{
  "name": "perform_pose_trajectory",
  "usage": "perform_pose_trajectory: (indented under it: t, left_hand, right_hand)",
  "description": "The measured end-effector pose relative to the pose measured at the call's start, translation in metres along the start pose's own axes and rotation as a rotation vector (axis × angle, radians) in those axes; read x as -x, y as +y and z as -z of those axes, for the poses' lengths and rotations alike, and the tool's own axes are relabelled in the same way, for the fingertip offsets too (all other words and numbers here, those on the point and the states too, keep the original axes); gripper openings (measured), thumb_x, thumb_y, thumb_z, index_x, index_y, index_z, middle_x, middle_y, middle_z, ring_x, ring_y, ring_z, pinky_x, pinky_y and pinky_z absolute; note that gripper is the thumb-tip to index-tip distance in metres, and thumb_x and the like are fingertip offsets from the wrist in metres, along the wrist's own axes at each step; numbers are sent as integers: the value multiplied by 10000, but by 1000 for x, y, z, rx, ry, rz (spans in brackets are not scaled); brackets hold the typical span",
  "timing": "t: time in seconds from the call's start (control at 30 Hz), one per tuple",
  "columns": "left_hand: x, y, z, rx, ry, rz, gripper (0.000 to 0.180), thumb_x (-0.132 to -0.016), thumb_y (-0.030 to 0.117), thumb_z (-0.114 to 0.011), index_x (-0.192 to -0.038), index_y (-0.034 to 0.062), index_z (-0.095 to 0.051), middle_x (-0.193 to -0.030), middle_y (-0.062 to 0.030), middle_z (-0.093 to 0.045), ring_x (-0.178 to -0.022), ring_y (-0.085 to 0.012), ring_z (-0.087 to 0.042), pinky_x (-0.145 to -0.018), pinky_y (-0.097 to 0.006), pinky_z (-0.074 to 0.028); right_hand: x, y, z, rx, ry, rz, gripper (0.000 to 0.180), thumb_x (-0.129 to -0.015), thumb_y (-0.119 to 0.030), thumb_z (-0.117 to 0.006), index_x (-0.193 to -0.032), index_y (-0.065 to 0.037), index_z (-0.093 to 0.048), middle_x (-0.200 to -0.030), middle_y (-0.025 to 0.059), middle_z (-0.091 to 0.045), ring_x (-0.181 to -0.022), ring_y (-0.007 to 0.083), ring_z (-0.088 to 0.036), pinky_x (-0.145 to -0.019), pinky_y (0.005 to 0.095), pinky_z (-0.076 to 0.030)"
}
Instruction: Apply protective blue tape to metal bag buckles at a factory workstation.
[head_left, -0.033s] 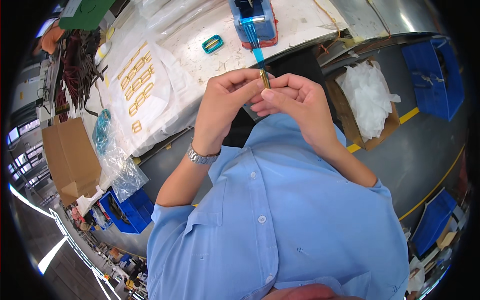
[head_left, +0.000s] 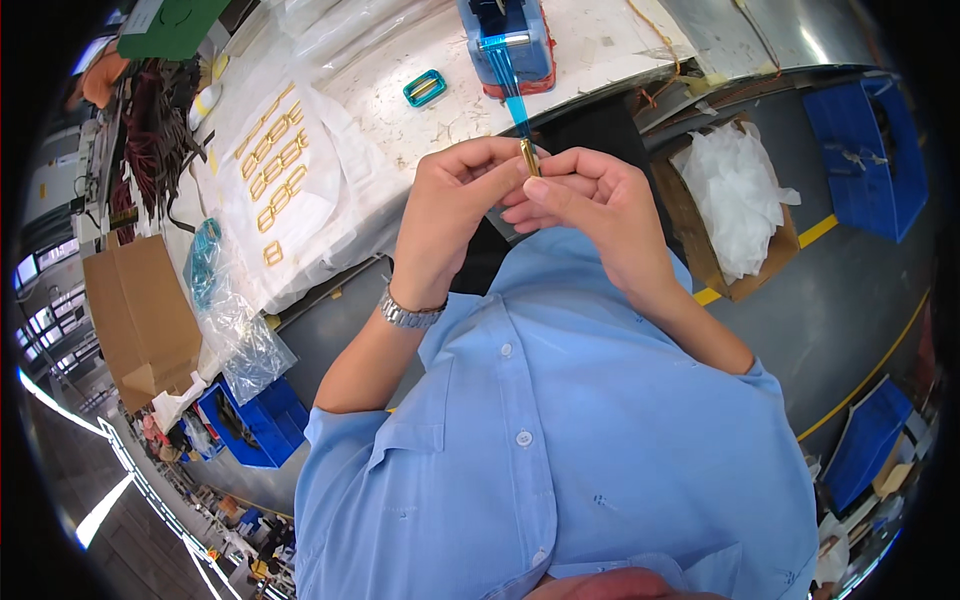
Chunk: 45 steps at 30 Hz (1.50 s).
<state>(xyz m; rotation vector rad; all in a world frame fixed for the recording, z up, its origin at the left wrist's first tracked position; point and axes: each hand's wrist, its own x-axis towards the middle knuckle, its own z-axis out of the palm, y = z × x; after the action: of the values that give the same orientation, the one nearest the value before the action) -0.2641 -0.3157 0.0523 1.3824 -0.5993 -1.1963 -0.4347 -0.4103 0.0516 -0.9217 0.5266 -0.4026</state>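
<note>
Between my two hands, in front of my chest, is a gold metal buckle [head_left: 530, 158], seen nearly edge-on. My left hand [head_left: 445, 200] pinches it from the left with thumb and forefinger. My right hand [head_left: 615, 205] grips it from the other side, thumb along its lower end. A strip of blue tape [head_left: 516, 108] runs down from the blue tape dispenser [head_left: 478, 62] to the buckle's upper end. Where the tape meets the buckle is partly hidden by my fingers. A buckle with a blue-wrapped frame [head_left: 425, 89] lies on the table left of the dispenser.
Rows of gold buckles [head_left: 258, 190] lie on white sheeting on the table [head_left: 385, 125], left. A carton of white wrapping [head_left: 735, 200] and a blue bin [head_left: 850, 170] stand right. Below the table's left side are a cardboard box [head_left: 140, 320] and clear plastic bag [head_left: 255, 365].
My left wrist has shifted very slightly to the right. The buckle, the tape and my right hand look the same.
</note>
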Motion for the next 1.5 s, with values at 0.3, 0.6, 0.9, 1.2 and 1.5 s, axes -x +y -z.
perform_pose_trajectory:
  t: [0.3, 0.6, 0.9, 1.2, 1.5]
  left_hand:
    - [-7, -4, -12, 37, 126, 25, 119, -979, 89, -728, -969, -18, -779, -883, -27, -754, -770, -56, -636, -693, -223, -508]
    - [-8, -2, -14, 50, 154, 64, 129, -983, 89, -731, -967, -33, -772, -885, -46, -757, -772, -69, -661, -691, -222, -526]
    - [-12, 0, -4, 105, 84, 142, 162, -989, 134, -723, -942, -12, -775, -795, -12, -701, -689, -62, -598, -624, -238, -466]
    - [-32, 19, 15, 266, -54, 465, 186, -1035, 155, -661, -993, -9, -740, -777, 15, -589, -649, -79, -508, -585, -243, -414]
    - [-42, 23, 26, 570, -97, 692, 80, -1032, 129, -690, -1008, 58, -721, -749, 41, -588, -621, -62, -441, -570, -237, -410]
  right_hand:
    - [-2, -3, 4, -78, 7, -113, 284, -1034, -119, -728, -1206, 100, -671, -1116, 229, -783, -993, 266, -804, -874, 359, -663]
    - [-7, 1, 15, -113, -79, -165, 316, -1036, -107, -711, -1274, 79, -617, -1187, 230, -764, -1106, 275, -776, -976, 402, -650]
    - [-9, -3, 5, 56, -7, 28, 473, -1011, -20, -716, -1415, 123, -516, -1065, 226, -798, -997, 248, -799, -852, 343, -658]
    - [-38, -22, 20, 713, 30, 93, 685, -876, -85, -880, -1485, 30, -590, -1056, 102, -791, -895, 158, -743, -862, 274, -598]
    - [-59, -15, 21, 398, -145, 148, 631, -891, -56, -868, -1451, 87, -613, -1352, 151, -736, -1244, 189, -699, -1108, 350, -527]
